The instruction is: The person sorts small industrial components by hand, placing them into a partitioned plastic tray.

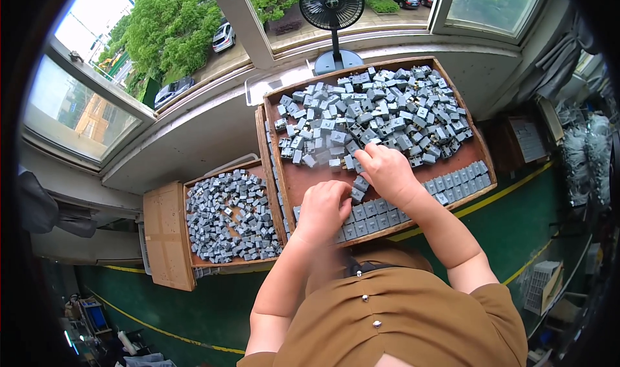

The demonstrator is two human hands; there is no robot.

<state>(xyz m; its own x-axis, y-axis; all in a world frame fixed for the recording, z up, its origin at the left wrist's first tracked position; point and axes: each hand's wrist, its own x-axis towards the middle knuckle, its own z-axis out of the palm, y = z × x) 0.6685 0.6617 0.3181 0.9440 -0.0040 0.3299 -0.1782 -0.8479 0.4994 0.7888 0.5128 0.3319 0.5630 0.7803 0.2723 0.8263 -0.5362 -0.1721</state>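
A: So, what are the two hands doing on the wooden tray?

B: The right hand is reaching to the loose heap of small grey block parts. Its fingers are pressing together and pinching one grey part at the heap's 6 o'clock edge.

A: And the other one?

B: The left hand is resting at 7 o'clock from the right hand, just beside it. Its fingers are curling down on the row of aligned grey parts that is lying along the tray's near edge. If it is holding something inside, I cannot tell.

A: What is lying around?

B: At 9 o'clock from the hands, a second wooden tray is sitting with a smaller heap of the same grey parts, and a cardboard sheet is touching its left side. At 12 o'clock, a black fan is standing on the window sill, behind the big tray.
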